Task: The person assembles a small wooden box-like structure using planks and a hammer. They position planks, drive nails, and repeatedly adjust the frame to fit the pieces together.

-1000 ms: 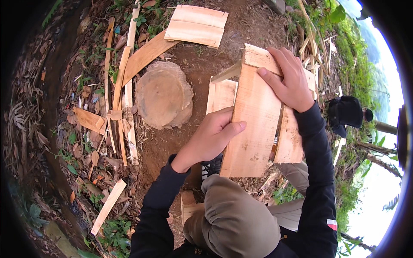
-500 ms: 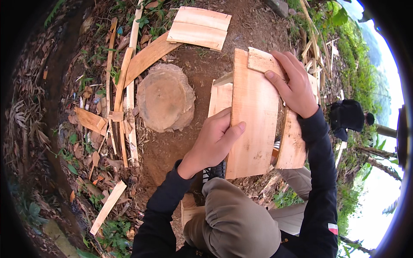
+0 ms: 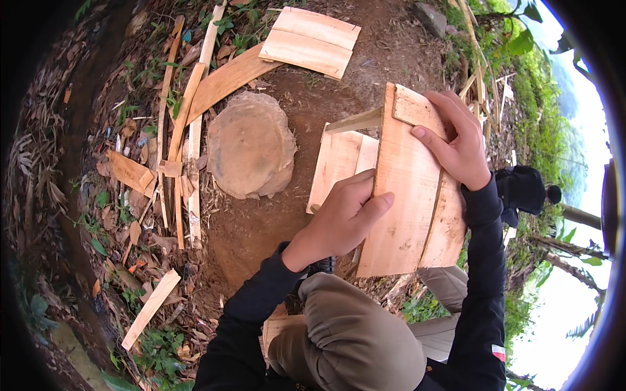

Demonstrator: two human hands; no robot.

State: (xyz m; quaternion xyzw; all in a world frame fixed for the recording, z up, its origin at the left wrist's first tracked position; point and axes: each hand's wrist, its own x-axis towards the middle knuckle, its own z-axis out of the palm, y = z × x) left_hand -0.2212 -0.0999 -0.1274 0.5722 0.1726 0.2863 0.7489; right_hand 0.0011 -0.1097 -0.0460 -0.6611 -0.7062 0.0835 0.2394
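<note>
A broad wooden plank [image 3: 407,195] stands right of centre in the frame, running from the upper middle down toward the person's knees, with both hands on it. The left hand [image 3: 342,218] sits at the plank's left edge about halfway down; its fingers are curled around that edge and the thumb lies flat on the plank's face, so it is clamped on the wood. The right hand [image 3: 456,140] is at the plank's upper right, fingers spread and pressed flat over the top corner, where a smaller board piece [image 3: 417,107] lies against the plank; it rests on the wood more than it grips it. A second, darker slab [image 3: 447,228] lies just behind the plank's right edge, touching it. To the left of the plank, flat boards [image 3: 339,166] lie on the bare earth. Further left is a round tree stump [image 3: 251,153], well apart from both hands. A pair of pale boards [image 3: 313,40] lies at the top centre, and long wood strips [image 3: 189,130] lie at the left.
</note>
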